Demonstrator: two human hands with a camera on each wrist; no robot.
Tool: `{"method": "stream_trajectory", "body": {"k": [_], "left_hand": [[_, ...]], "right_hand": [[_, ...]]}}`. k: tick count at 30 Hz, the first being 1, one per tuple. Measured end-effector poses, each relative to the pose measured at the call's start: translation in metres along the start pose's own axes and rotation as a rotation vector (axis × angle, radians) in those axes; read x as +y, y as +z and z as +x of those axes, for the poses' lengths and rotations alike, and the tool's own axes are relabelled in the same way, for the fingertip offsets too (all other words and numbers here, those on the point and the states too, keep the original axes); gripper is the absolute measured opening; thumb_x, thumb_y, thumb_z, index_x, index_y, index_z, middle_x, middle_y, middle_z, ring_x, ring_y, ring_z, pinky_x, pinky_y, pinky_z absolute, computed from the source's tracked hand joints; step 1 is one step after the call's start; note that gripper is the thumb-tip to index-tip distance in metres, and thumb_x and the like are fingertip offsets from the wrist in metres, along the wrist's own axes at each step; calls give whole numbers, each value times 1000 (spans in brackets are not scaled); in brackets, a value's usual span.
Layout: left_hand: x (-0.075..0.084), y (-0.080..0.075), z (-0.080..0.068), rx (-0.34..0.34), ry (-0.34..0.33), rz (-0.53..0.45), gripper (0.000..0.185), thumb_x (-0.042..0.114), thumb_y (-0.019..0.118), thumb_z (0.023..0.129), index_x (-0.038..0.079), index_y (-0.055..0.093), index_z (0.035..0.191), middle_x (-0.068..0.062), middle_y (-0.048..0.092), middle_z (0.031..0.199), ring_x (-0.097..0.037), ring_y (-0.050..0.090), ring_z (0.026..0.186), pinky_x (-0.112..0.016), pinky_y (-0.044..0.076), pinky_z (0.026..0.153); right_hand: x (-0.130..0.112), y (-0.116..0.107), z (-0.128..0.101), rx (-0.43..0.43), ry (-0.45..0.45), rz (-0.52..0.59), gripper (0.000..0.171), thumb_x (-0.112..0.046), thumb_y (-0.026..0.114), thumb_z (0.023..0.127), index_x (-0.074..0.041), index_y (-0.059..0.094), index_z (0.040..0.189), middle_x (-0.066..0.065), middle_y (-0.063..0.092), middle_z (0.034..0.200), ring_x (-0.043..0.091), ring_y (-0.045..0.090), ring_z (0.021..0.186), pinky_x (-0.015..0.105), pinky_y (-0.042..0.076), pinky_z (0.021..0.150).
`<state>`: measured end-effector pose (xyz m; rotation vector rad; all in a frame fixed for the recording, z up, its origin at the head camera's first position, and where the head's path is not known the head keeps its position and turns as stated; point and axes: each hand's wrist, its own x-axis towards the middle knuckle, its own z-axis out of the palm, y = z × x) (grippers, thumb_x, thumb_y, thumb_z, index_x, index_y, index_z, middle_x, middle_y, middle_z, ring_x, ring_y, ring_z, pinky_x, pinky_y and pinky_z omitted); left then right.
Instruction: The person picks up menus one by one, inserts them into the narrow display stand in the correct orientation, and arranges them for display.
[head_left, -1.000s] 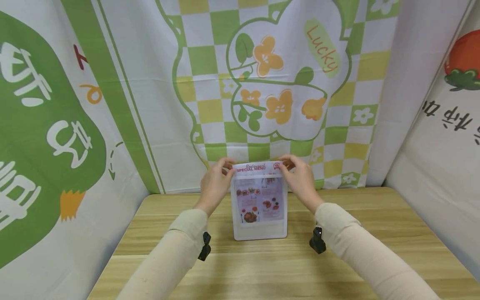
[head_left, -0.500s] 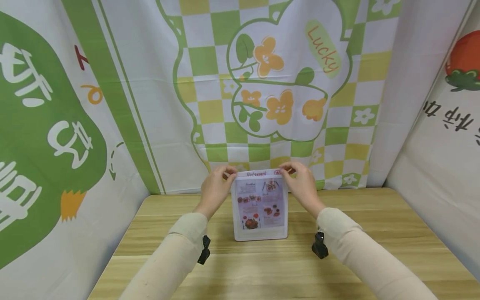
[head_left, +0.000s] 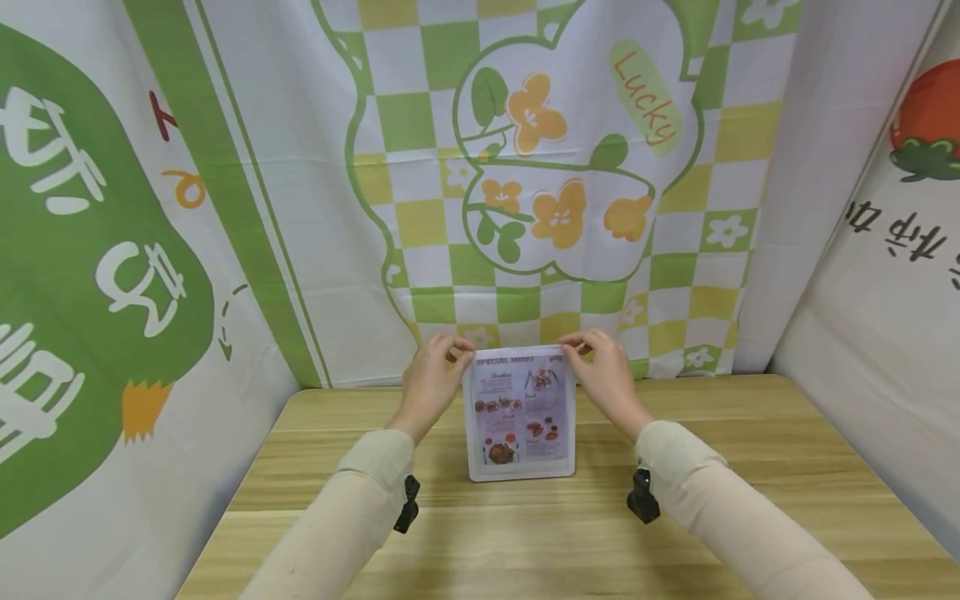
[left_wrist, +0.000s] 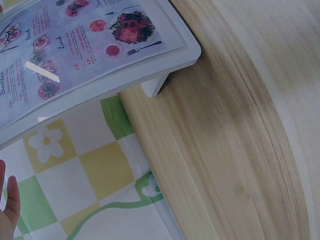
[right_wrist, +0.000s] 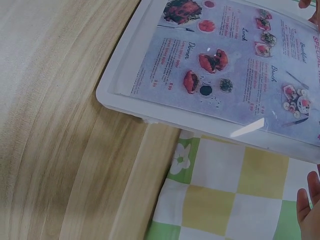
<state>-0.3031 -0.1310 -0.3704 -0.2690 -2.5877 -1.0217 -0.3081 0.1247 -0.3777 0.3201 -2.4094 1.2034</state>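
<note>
At the far middle of the wooden table [head_left: 315, 467], just before the checked backdrop cloth [head_left: 420, 217], you are steadying an upright menu stand [head_left: 521, 471] with a printed menu sheet [head_left: 519, 412] sitting in it. Your left hand [head_left: 429, 385] is pinching the sheet's top left corner, fingers curled over the edge. Between your hands, the stand looks like light, stiff, glossy plastic, likely slippery on its face and easy to tip, while the sheet is thin and will probably crease, so you are best taking it by the top corners. Your right hand [head_left: 607, 377] is pinching the top right corner likewise.
</note>
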Motion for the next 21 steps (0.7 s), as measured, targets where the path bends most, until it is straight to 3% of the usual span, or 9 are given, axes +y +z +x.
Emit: {"method": "stream_trajectory", "body": {"k": [9, 16, 21], "left_hand": [[-3, 3, -2, 28, 14, 17, 15, 26, 65, 97, 19, 70, 109, 1, 64, 118, -18, 61, 97, -36, 51, 72], [-11, 6, -8, 75, 18, -28, 22, 25, 65, 97, 16, 67, 117, 1, 64, 120, -19, 62, 102, -37, 52, 74], [-24, 8, -21, 98, -9, -79, 29, 24, 65, 97, 16, 64, 124, -1, 64, 123, -21, 62, 105, -40, 52, 75]], "right_hand": [[4, 0, -1, -16, 7, -18, 18, -15, 66, 95, -7, 72, 110, 10, 65, 108, 31, 59, 99, 39, 49, 77], [7, -2, -4, 6, -30, 9, 23, -13, 67, 95, -5, 71, 115, 11, 66, 114, 25, 59, 96, 30, 50, 64], [13, -5, -11, 42, -66, 61, 25, -9, 69, 93, -2, 69, 117, 13, 66, 116, 29, 61, 99, 28, 49, 70]]}}
